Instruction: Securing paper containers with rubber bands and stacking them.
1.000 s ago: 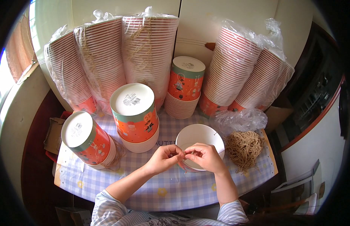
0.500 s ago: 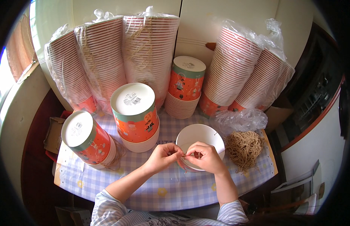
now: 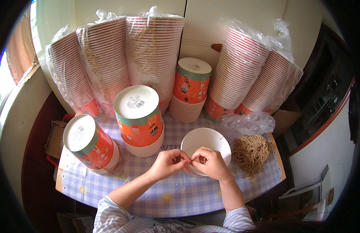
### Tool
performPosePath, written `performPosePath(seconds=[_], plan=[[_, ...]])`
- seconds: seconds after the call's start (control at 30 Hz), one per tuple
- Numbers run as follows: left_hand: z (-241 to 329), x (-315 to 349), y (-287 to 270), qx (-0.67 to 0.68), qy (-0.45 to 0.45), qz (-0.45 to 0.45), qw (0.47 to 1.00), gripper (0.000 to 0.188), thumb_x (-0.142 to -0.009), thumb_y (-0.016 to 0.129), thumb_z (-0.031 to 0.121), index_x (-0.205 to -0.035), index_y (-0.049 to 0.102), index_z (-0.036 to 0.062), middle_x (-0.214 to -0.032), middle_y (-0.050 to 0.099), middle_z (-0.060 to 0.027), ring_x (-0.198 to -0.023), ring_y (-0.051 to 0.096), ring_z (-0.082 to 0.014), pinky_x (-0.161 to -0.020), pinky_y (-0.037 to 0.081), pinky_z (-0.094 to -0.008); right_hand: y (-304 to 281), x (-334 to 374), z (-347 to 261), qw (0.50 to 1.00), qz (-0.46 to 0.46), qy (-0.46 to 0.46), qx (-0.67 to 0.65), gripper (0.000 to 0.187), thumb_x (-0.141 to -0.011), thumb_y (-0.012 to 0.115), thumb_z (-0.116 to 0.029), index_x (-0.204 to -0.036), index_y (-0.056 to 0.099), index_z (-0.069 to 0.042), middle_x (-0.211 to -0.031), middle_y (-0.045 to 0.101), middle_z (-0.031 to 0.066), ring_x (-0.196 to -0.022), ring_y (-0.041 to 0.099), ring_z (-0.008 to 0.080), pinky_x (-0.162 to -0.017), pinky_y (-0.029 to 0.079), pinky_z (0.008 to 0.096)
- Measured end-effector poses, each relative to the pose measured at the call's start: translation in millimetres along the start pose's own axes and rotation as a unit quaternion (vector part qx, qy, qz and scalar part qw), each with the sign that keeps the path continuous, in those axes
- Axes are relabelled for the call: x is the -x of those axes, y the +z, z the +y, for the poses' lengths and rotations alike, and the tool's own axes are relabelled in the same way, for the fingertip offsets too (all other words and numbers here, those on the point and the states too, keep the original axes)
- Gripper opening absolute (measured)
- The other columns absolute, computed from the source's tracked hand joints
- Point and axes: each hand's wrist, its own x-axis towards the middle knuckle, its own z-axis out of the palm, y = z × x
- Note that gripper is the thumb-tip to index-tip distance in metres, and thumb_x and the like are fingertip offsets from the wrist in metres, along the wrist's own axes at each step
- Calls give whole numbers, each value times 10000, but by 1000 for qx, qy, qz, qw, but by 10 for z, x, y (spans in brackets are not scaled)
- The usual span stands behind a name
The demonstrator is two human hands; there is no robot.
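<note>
An upright white-lined paper bucket (image 3: 201,136) stands on the table in front of me. Over its near rim my left hand (image 3: 170,162) and my right hand (image 3: 209,162) meet, thumbs and forefingers pinched together. Between the fingertips is a short bit of thin tan cord, mostly covered by the fingers. A small dark strand shows at the bucket's far right rim. Just right of the bucket lies a tangled heap of tan cord (image 3: 253,155).
Upside-down orange and green bucket stacks stand left (image 3: 81,133), centre left (image 3: 136,103) and at the back (image 3: 194,66). Tall plastic-wrapped bucket stacks (image 3: 154,50) line the wall. Crumpled clear plastic (image 3: 248,123) lies behind the cord heap. A checked cloth (image 3: 149,198) covers the table.
Both hands stay at the near rim, fingertips still together. The fingers have shifted only slightly, and the bucket has barely moved.
</note>
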Motion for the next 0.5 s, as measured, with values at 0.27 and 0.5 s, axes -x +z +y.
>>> performPosePath(seconds=[0.27,0.5], plan=[[98,6,14,-193,114,34,974,113,-744,669,93,-817,612,27,-735,586,-46,-582,522,-90,-501,430,-211,19,11,-26,1000,2,16,-12,103,-704,655,-40,-740,559,-30,-687,572,33,-525,514,107,-482,418,255],[78,34,97,-296,224,108,922,148,-658,699,65,-771,604,52,-867,552,-61,-655,588,-177,-548,494,-284,66,14,-53,998,29,-13,45,149,-678,655,-22,-725,516,-40,-680,568,49,-534,557,146,-480,437,285]])
